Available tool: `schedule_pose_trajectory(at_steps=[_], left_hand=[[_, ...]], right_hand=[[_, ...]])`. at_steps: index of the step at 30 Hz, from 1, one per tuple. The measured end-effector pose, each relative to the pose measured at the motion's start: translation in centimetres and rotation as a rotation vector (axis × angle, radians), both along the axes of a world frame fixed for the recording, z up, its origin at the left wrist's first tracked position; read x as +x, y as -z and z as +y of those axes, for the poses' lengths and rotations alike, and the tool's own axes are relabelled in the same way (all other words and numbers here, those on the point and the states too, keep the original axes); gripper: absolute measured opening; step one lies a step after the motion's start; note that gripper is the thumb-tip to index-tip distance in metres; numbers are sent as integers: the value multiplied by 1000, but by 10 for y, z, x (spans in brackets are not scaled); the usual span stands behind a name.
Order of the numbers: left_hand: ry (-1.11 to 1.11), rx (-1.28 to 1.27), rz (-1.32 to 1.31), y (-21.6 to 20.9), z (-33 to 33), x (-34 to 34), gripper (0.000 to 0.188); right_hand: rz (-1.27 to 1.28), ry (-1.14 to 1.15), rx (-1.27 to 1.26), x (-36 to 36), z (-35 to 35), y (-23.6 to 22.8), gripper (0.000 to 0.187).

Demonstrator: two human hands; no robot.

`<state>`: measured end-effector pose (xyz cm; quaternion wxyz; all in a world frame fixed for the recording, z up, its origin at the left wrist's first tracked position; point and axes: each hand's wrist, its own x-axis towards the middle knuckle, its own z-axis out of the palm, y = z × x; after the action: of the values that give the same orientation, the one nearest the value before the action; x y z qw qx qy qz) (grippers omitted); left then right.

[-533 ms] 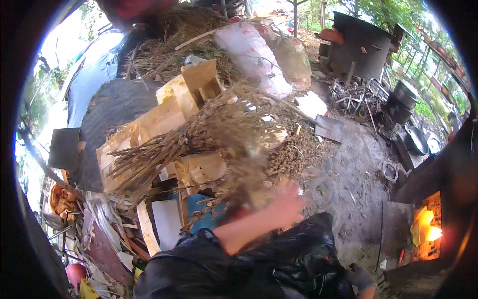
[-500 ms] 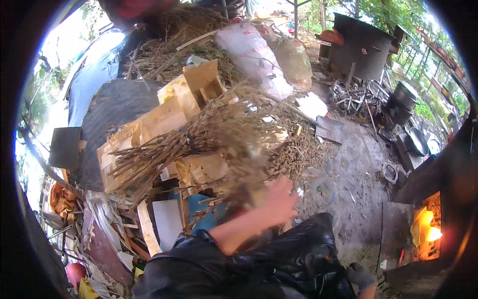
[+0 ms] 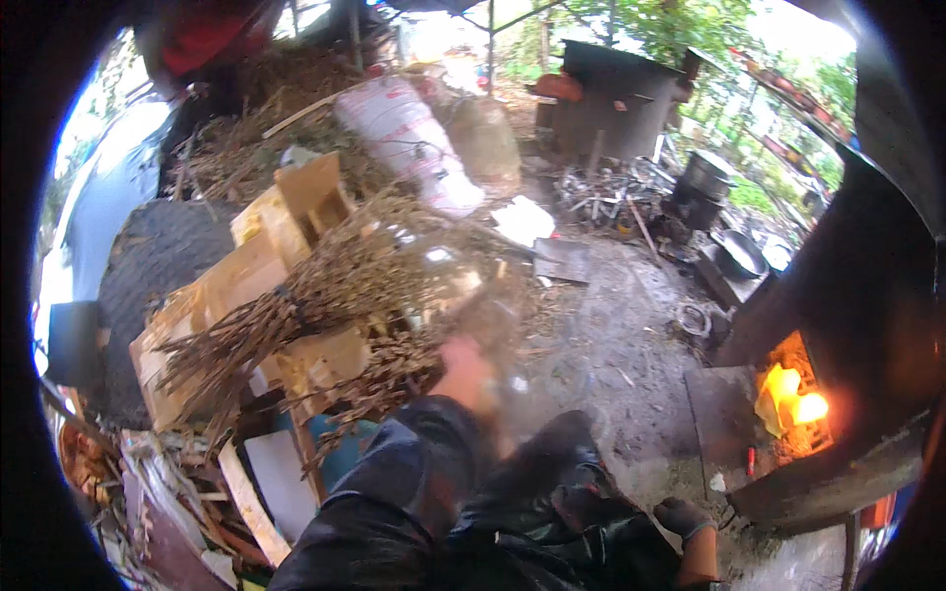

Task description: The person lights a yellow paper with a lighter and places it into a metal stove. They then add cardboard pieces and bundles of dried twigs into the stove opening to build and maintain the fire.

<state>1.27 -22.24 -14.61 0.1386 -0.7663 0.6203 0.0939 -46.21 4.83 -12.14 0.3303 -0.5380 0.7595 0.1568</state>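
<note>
My left hand (image 3: 467, 368), bare and smeared by motion, is at the near right edge of a heap of dry stalks (image 3: 340, 271). Its fingers blur into the brush, so whether it grips any is unclear. A dark sleeve (image 3: 394, 463) covers that arm. On the lower right, my right hand (image 3: 684, 516) wears a grey glove, its fingers curled; anything inside them is hidden. Beyond it, flames (image 3: 785, 396) burn in the opening of a dark metal stove (image 3: 838, 286). A small red object (image 3: 751, 461) lies by the opening.
Flattened cardboard (image 3: 212, 286) lies under the stalks, with scrap boards (image 3: 261, 502) nearer. A white sack (image 3: 409, 143) stands behind. At the back right are a large dark drum (image 3: 616, 103), stacked pots (image 3: 705, 187) and a wide pan (image 3: 739, 253). A flat metal sheet (image 3: 562, 261) rests on the ground.
The view has swung right, so the heap sits farther left and more of the stove shows. My left hand has moved slightly farther toward the stalks, and the gloved hand shows more fully.
</note>
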Motion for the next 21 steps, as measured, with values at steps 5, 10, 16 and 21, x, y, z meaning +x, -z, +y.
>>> schedule_pose_trajectory(at_steps=[5, 10, 16, 21], left_hand=[[63, -14, 98, -19, -14, 31, 45], [27, -147, 30, -109, -41, 76, 38], [192, -237, 38, -177, -35, 125, 45], [283, -228, -34, -171, -17, 144, 38]], right_hand=[[-19, -67, -7, -9, 4, -3, 53], [-30, 16, -27, 8, 0, -36, 49], [-78, -11, -93, 15, -10, -27, 51], [-138, -21, -114, 0, -10, -13, 48]])
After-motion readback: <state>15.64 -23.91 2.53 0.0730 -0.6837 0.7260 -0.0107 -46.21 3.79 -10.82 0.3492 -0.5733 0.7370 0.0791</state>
